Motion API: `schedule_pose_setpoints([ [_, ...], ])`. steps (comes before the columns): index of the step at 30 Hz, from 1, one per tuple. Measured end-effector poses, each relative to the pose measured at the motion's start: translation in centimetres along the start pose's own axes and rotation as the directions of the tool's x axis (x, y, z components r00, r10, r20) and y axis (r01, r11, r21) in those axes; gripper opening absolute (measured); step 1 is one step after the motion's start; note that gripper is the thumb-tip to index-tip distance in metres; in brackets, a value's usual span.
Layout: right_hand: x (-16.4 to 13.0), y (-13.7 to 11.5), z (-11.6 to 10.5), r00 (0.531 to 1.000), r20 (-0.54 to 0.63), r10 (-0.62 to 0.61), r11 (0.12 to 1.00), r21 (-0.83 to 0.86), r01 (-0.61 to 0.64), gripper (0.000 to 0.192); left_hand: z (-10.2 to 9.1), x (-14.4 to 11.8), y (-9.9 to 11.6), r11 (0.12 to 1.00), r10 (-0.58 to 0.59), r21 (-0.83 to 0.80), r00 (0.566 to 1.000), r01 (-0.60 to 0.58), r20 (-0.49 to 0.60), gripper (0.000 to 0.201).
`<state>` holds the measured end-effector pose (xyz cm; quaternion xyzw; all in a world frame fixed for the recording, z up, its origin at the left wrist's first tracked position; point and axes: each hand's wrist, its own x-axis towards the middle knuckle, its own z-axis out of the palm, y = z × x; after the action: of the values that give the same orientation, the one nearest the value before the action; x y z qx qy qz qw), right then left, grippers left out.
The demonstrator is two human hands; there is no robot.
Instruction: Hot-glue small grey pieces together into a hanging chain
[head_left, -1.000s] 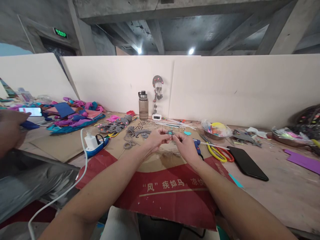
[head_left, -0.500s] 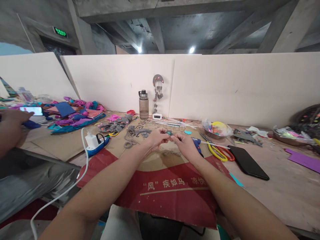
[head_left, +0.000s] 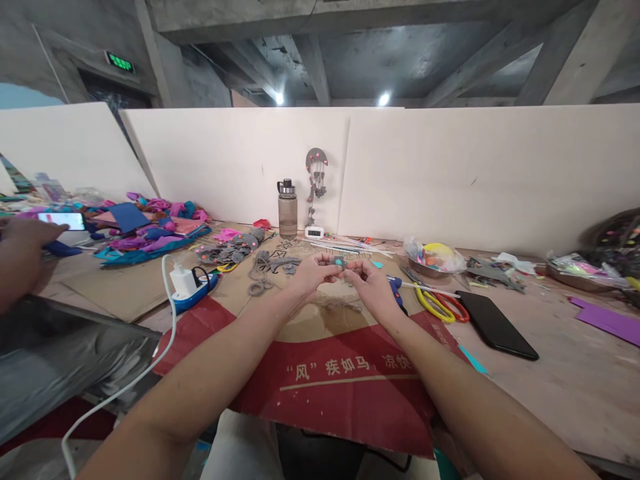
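Pinching from both sides, the left hand and the right hand close their fingertips on one small grey felt piece with a teal bead, held up just above the cardboard sheet at the middle of the table. The piece is tiny here, so I cannot tell which hand bears most of it or whether anything is glued. A slack pinch could let the bead slide off and drop among the grey felt cut-outs lying close ahead, where it would be hard to pick out. Just beside the right wrist lies the blue glue gun, with the scissors and a black phone beyond; a careless elbow sweep might knock those. Far left, another person's hand rests near a lit phone, well apart.
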<state>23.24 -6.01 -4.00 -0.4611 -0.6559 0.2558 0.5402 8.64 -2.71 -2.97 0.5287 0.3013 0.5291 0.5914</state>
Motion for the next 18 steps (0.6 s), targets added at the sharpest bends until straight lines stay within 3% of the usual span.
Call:
schedule_pose_setpoints([
  [12, 0.26, 0.17, 0.19, 0.998, -0.065, 0.025, 0.999, -0.024, -0.027, 0.022, 0.73, -0.46, 0.12, 0.975, 0.122, 0.189, 0.992, -0.113, -0.036, 0.025],
  [18, 0.27, 0.1, 0.33, 0.995, -0.093, 0.048, 0.999, -0.018, -0.049, 0.023, 0.43, -0.32, -0.24, 0.932, 0.194, 0.311, 0.981, -0.185, 0.001, 0.023],
])
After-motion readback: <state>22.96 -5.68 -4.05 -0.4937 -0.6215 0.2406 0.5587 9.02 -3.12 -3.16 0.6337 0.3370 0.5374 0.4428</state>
